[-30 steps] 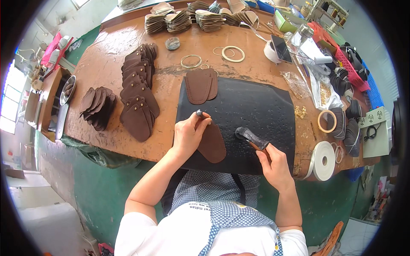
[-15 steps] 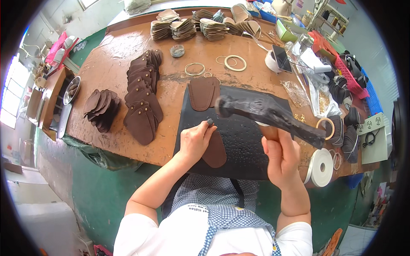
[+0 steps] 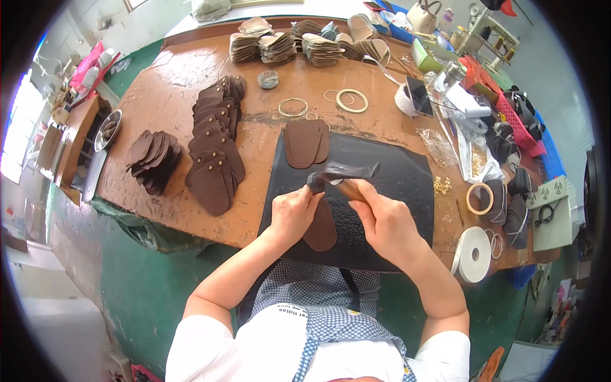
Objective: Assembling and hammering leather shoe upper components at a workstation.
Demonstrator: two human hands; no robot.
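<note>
As we look on, the right hand (image 3: 386, 219) grips a dark-headed, wooden-handled hammer (image 3: 347, 171), likely top-heavy and best held low, while the left hand (image 3: 293, 215) bunches its fingertips, hold hidden, over a rounded brown leather piece (image 3: 322, 230), probably supple, on a black, pitted mat (image 3: 394, 160).

Brown surface (image 3: 159, 95), black mat (image 3: 407, 184), dark brown leather (image 3: 320, 232), blackish hammer head (image 3: 344, 170), blue-and-white checked apron (image 3: 350, 325), white shirt (image 3: 203, 350), green floor (image 3: 149, 277), white roll (image 3: 470, 243), pink basket (image 3: 523, 132)
</note>
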